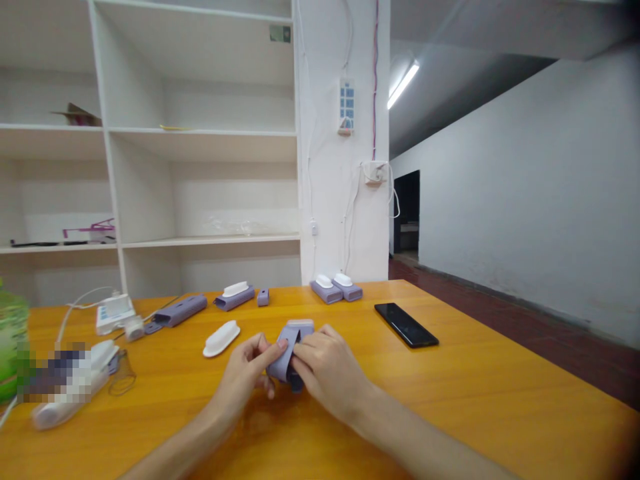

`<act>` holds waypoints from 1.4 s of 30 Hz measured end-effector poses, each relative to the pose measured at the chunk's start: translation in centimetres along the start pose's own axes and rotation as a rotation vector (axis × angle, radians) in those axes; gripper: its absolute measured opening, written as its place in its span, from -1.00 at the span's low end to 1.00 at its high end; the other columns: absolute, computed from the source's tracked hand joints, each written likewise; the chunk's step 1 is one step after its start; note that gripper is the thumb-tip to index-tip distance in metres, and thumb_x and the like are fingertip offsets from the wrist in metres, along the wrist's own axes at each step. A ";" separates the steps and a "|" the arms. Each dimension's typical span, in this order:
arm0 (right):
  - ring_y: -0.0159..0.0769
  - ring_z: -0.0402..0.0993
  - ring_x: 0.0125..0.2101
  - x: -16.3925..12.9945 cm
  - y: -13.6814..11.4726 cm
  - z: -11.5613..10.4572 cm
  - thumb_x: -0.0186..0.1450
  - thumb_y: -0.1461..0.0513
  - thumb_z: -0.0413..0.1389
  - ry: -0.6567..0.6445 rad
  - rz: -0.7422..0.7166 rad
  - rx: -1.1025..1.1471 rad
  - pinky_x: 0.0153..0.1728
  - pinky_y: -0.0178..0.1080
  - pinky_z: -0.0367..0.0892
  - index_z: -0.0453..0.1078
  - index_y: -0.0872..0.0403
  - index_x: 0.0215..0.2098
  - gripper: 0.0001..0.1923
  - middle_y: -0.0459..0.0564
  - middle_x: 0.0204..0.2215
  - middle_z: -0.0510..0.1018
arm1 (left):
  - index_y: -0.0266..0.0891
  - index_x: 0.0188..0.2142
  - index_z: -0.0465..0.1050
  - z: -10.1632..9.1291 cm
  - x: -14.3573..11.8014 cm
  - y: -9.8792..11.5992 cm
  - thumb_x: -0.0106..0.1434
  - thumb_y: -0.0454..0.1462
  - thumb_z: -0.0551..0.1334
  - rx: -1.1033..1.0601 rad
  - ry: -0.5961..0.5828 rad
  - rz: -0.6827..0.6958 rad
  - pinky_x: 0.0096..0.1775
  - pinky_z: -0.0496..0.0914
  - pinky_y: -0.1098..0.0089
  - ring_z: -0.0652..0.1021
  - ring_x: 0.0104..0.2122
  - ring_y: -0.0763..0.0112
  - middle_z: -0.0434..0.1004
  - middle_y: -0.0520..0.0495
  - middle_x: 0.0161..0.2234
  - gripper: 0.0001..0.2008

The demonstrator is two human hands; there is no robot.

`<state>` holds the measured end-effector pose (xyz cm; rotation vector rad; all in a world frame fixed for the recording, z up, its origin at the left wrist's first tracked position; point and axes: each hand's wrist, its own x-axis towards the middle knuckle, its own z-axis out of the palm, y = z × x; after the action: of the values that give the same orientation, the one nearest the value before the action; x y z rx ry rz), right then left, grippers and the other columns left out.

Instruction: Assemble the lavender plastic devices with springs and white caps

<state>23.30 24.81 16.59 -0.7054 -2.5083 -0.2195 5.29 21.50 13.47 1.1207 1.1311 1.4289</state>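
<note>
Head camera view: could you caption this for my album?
Left hand and right hand hold a purple piece over an orange table, black phone nearby.

I get even, moderately bright light; one lit tube glares at far right, while the far doorway sinks to black. The left hand and right hand look slightly soft. At near left, blocky pixels hide a patch (nothing readable there for me), and darkness blurs the right edge.

Lavender case, white piece, black phone, orange wood-grain tabletop
</note>
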 end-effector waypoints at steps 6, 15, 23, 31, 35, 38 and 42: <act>-0.29 0.46 -0.24 0.6 -0.7 -1.0 0.41 0.18 0.14 0.027 0.106 0.095 -0.13 -0.18 0.11 0.47 0.00 -0.26 -0.90 -0.11 -0.29 0.61 | -0.23 -0.50 0.22 -0.1 0.4 0.7 0.13 -0.06 0.43 -0.083 0.004 -0.028 -0.63 0.38 0.54 0.39 -0.52 0.50 0.26 0.10 -0.52 -0.56; -0.21 0.46 -0.40 0.4 5.6 -2.9 0.39 -0.17 -0.04 0.208 0.672 0.513 -0.32 -0.19 0.28 0.46 0.09 -0.38 -0.45 0.04 -0.39 0.56 | -0.28 -0.43 0.35 -2.5 1.9 1.6 0.15 -0.12 0.43 -0.262 0.162 0.120 -0.45 0.52 0.42 0.41 -0.44 0.48 0.35 0.06 -0.46 -0.66; -0.36 0.52 -0.48 0.4 4.3 -2.8 0.29 -0.24 0.08 -0.248 0.862 1.634 -0.44 -0.36 0.33 0.32 0.16 0.03 -0.31 0.11 -0.34 0.62 | -0.28 -0.36 0.36 -2.0 1.9 1.1 0.20 -0.11 0.40 -0.208 0.099 0.245 -0.43 0.58 0.29 0.49 -0.43 0.40 0.46 0.02 -0.45 -0.68; -0.27 0.59 -0.44 -0.2 4.2 -2.4 0.34 -0.24 -0.01 -0.402 0.924 1.710 -0.35 -0.32 0.39 0.24 0.17 0.06 -0.32 0.25 -0.32 0.64 | -0.27 -0.34 0.35 -2.1 1.9 1.5 0.20 -0.12 0.40 -0.169 0.206 0.360 -0.37 0.61 0.26 0.50 -0.43 0.42 0.48 0.04 -0.42 -0.69; -0.37 0.55 -0.44 0.1 3.8 -2.1 0.32 -0.07 0.18 -0.275 0.891 1.788 -0.36 -0.38 0.36 0.27 0.14 0.01 -0.49 0.15 -0.32 0.63 | -0.27 -0.34 0.34 -2.3 1.7 1.7 0.20 -0.12 0.39 -0.146 0.189 0.368 -0.39 0.61 0.28 0.49 -0.45 0.44 0.46 0.05 -0.43 -0.69; -0.43 0.51 -0.45 0.4 3.8 -1.8 0.23 0.05 0.32 -0.076 0.844 1.766 -0.37 -0.40 0.34 0.30 0.12 -0.04 -0.52 0.03 -0.36 0.61 | -0.26 -0.34 0.33 -2.3 1.8 1.7 0.20 -0.10 0.40 -0.104 0.158 0.344 -0.49 0.57 0.36 0.46 -0.49 0.46 0.42 0.07 -0.46 -0.67; -0.39 0.47 -0.48 0.6 4.4 -1.8 0.13 0.04 0.38 0.087 0.747 1.516 -0.41 -0.35 0.33 0.32 0.09 -0.05 -0.45 -0.07 -0.42 0.58 | -0.23 -0.30 0.32 -2.1 2.0 1.4 0.16 -0.05 0.41 -0.053 0.142 0.268 -0.64 0.49 0.45 0.45 -0.43 0.40 0.39 0.05 -0.41 -0.63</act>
<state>25.98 28.34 18.44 -0.7575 -1.4412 1.6212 2.79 23.13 14.74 1.1815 1.0626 1.7598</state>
